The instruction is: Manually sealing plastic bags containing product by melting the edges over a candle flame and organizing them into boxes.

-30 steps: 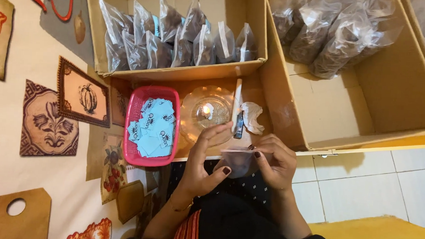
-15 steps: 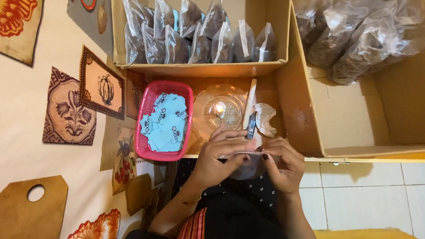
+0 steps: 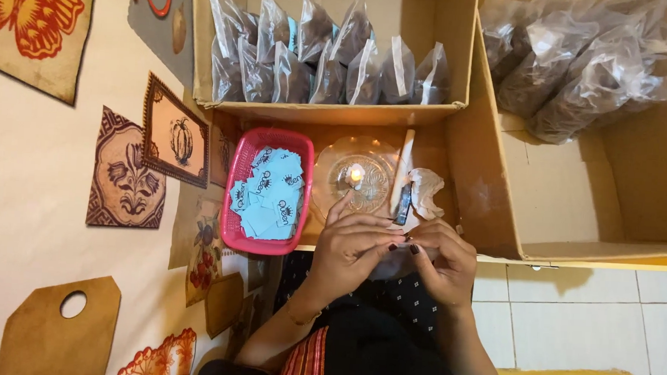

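My left hand [image 3: 349, 250] and my right hand [image 3: 441, 260] meet over my lap, fingertips pinched together on a small clear plastic packet [image 3: 394, 262] held between them. Just beyond the fingers stands a glass dish [image 3: 332, 181] with a lit candle [image 3: 355, 175]. A pink basket [image 3: 233, 222] of blue paper labels [image 3: 267, 194] lies left of the dish. A white stick and a dark lighter [image 3: 402, 202] rest to the right of the dish, next to a crumpled white tissue [image 3: 425, 191].
A cardboard box [image 3: 329, 112] at the back holds several filled clear packets [image 3: 331, 60]. A larger box [image 3: 573, 198] on the right holds bigger dark-filled bags [image 3: 579, 63]. Decorated wooden cut-outs [image 3: 128, 171] lie on the cloth at left. White floor tiles [image 3: 568, 318] show lower right.
The view has shifted, so everything sits further right and lower in frame. Both hands stay together on the packet, with fingers shifting slightly.
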